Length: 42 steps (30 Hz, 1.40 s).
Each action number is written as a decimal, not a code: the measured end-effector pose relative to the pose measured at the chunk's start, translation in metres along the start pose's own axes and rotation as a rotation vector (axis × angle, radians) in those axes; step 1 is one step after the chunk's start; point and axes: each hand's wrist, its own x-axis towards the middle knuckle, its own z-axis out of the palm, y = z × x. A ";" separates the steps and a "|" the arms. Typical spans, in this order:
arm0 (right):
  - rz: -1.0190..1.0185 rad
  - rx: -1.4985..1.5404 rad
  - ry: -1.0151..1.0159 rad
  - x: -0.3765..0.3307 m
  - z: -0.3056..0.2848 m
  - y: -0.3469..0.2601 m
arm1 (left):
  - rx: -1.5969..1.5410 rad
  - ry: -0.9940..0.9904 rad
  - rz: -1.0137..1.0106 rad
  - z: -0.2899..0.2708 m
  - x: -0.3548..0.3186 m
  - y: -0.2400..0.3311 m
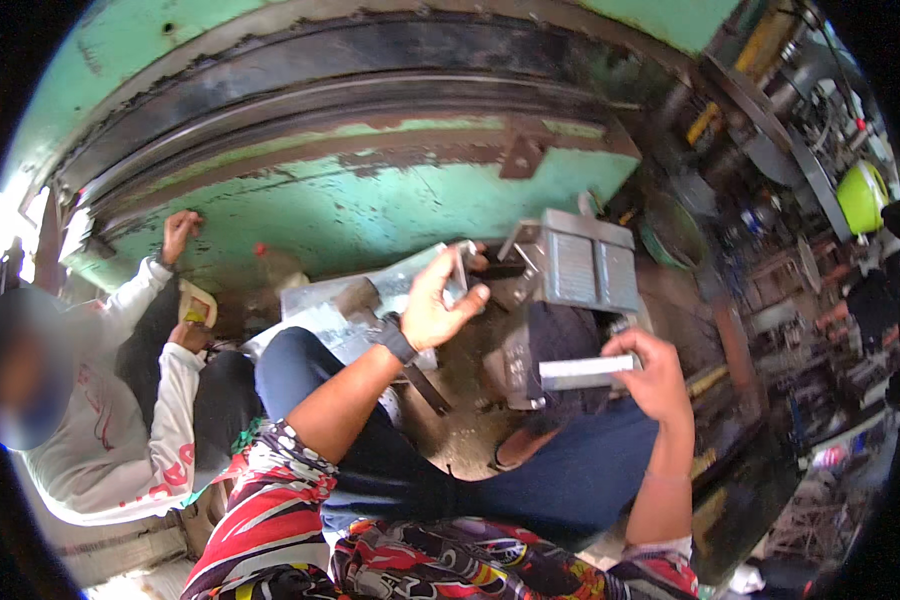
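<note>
**Inspector A:** Head view first. We note the right hand point(660, 375) closed around a flat grey metal bar point(585, 372). Its long axis runs roughly left to right, and the free end projects leftward, toward the person's midline.

**Inspector B:** We agree. Fingers wrap over the bar's right end; its left end lies just beside the lower edge of the grey metal block point(580, 262), close to a dark-clothed knee. Whether the bar touches the block we cannot tell.

**Inspector A:** The left hand point(438, 305) is raised higher, wrist strapped with a dark watch point(397, 342). Thumb and fingers pinch the end of a thin metal sheet point(370, 292) that lies left of the block.

**Inspector B:** So both hands are closed on metal. We judge the block sits between them, up and right of the left hand, up and left of the right. The right hand is nearer the block's lower face; the left hand is nearer its left side.

**Inspector A:** We record the surroundings: a large green machine body point(390, 205) with rusted curved rails point(350, 110) fills the upper view. Metal filings litter the floor point(460, 440) between the person's legs.

**Inspector B:** A second person point(120, 400) in a pale long-sleeved top sits at the left, one hand on the green casting and the other near a small yellowish object point(196, 303). That person's hands are well apart from the bar and block.
</note>
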 end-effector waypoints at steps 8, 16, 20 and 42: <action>-0.330 0.021 0.125 0.056 0.000 -0.064 | 0.029 0.128 0.076 0.008 0.001 0.011; -0.308 0.086 0.114 0.103 0.021 -0.138 | -0.046 0.190 0.050 0.007 0.005 0.021; -0.592 -0.143 0.043 0.113 0.019 -0.149 | 0.001 0.133 0.021 0.005 0.007 0.026; -0.282 0.982 0.654 0.097 0.191 -0.050 | -0.197 0.277 0.067 0.012 0.018 0.030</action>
